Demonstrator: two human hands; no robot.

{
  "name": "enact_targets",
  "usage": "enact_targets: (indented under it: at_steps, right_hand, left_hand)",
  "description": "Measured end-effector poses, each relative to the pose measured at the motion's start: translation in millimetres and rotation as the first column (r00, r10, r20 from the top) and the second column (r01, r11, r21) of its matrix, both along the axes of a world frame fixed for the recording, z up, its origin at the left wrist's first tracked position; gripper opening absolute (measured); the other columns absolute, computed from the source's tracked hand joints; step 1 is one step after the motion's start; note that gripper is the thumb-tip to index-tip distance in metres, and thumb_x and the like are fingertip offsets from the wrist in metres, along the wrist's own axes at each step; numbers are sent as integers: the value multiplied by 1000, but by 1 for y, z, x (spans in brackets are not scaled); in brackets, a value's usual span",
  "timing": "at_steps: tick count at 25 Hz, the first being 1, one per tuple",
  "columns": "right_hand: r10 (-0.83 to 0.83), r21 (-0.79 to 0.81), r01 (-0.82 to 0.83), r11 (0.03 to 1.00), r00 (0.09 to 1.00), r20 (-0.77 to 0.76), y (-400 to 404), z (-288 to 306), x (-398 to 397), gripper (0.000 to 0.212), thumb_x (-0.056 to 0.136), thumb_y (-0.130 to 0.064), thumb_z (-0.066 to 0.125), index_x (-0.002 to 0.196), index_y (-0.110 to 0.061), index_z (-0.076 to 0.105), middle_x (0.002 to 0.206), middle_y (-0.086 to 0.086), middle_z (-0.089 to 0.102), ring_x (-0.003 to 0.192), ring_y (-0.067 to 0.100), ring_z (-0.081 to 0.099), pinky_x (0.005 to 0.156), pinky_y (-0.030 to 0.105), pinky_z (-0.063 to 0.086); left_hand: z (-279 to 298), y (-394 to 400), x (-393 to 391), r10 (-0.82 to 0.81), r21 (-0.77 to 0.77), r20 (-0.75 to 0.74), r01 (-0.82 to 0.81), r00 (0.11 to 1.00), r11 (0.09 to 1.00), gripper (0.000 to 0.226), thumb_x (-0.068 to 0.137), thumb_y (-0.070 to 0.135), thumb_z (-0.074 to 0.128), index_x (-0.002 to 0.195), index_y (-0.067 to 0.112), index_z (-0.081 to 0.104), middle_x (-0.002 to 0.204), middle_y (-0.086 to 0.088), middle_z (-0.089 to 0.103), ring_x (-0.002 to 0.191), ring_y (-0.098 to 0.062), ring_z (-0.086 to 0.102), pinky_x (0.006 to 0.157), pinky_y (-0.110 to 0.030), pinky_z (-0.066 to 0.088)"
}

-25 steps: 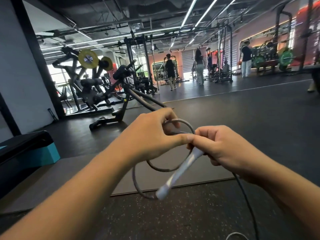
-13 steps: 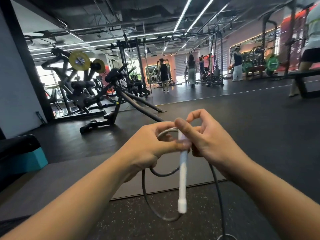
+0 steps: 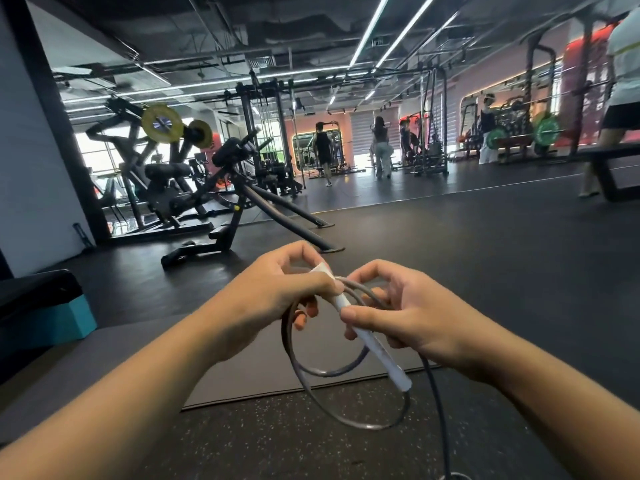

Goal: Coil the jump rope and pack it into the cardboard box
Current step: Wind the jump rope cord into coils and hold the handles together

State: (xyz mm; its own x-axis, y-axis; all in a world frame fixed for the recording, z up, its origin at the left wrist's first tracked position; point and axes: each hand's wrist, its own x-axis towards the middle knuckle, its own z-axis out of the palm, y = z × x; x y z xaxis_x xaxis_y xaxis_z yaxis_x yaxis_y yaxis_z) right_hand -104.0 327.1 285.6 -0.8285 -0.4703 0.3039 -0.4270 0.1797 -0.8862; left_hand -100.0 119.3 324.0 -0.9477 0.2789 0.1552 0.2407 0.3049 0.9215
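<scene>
Presently the left hand (image 3: 273,292) pinches the upper end of the white handle (image 3: 367,336) together with two loose loops of the jump rope (image 3: 346,368); the right hand (image 3: 405,317) pinches the handle lower down. Risk: the springy loops could slip from either grip, since the free cord trailing toward the near floor (image 3: 242,441) drags on them (cardboard box not visible).

Dark speckled rubber floor (image 3: 519,271) spreading through gym. Grey mat (image 3: 242,368) lying on floor. Black bench machine (image 3: 235,202) standing beyond mat; yellow weight plates (image 3: 162,123) hanging left of machine. Ceiling light strips (image 3: 401,32) glowing overhead. Teal-edged black step (image 3: 41,313) sitting left of mat.
</scene>
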Motion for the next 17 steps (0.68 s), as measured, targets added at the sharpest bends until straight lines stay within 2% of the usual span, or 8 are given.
enact_targets:
  at_steps: [2, 4, 7, 10, 12, 13, 15, 17]
  right_hand:
    - [38, 140, -24, 990, 995, -92, -3, 8, -3, 29, 91, -25, 74, 114, -15, 58, 93, 11, 81, 75, 5, 72, 66, 19, 53]
    - [99, 240, -60, 969, 983, -154, -7, 19, -8, 30, 92, -20, 74, 114, -12, 56, 91, 6, 80, 82, 7, 74, 75, 24, 57]
    - [150, 270, -99, 958, 973, -175, -12, 35, -12, 41, 87, -16, 79, 114, -10, 49, 80, 2, 75, 65, 0, 66, 60, 14, 49]
    - [76, 348, -8, 937, 981, -181, 3, 54, -11, 44, 77, -36, 86, 104, -19, 56, 77, 10, 72, 51, 8, 49, 46, 18, 37]
    - [25, 397, 39, 917, 988, -153, 26, 65, -14, 34, 77, -45, 82, 86, -16, 66, 58, 4, 62, 50, 16, 43, 44, 22, 34]
    - [-7, 408, 65, 911, 990, -142, 39, 70, -16, 37, 78, -48, 79, 76, -12, 66, 53, 3, 56, 48, 17, 42, 44, 24, 35]
    - [-90, 394, 134, 909, 988, -129, 63, 73, -23, 52, 78, -52, 76, 64, -6, 56, 52, 7, 46, 47, 20, 41, 47, 28, 39]
    - [-164, 356, 198, 913, 979, -122, 81, 69, -30, 59, 78, -53, 76, 62, -3, 47, 54, 15, 40, 49, 24, 41, 50, 34, 46]
  left_hand:
    - [16, -3, -2, -38, -217, 14, 40, 999, 975, 30, 81, 11, 76, 104, 13, 56, 82, -12, 75, 69, -23, 65, 71, -40, 56]
    - [37, 3, -3, -126, -506, 79, 149, 989, 850, 23, 92, 21, 70, 112, 13, 63, 85, -9, 78, 71, -20, 66, 75, -34, 56]
    - [60, 14, -4, -143, -768, 157, 212, 977, 605, 45, 94, 56, 54, 96, 18, 79, 63, 6, 65, 61, -15, 56, 67, -28, 53]
    - [66, 1, -7, -123, -850, 185, 222, 975, 478, 52, 86, 68, 53, 89, 24, 81, 53, 9, 53, 57, -14, 51, 63, -27, 47]
    - [68, -27, -6, -143, -841, 193, 238, 971, 486, 58, 80, 75, 53, 84, 24, 80, 53, 9, 53, 58, -12, 50, 63, -27, 44]
    - [69, -44, -4, -150, -806, 190, 241, 970, 541, 61, 74, 79, 58, 82, 22, 79, 54, 9, 53, 58, -12, 49, 61, -27, 44]
    - [70, -80, 1, -118, -722, 170, 205, 978, 661, 62, 57, 79, 75, 76, 20, 76, 58, 7, 56, 57, -11, 51, 55, -26, 45]
    - [67, -108, 11, -52, -691, 161, 150, 986, 707, 53, 46, 71, 88, 70, 26, 74, 59, 6, 58, 56, -11, 53, 53, -27, 46]
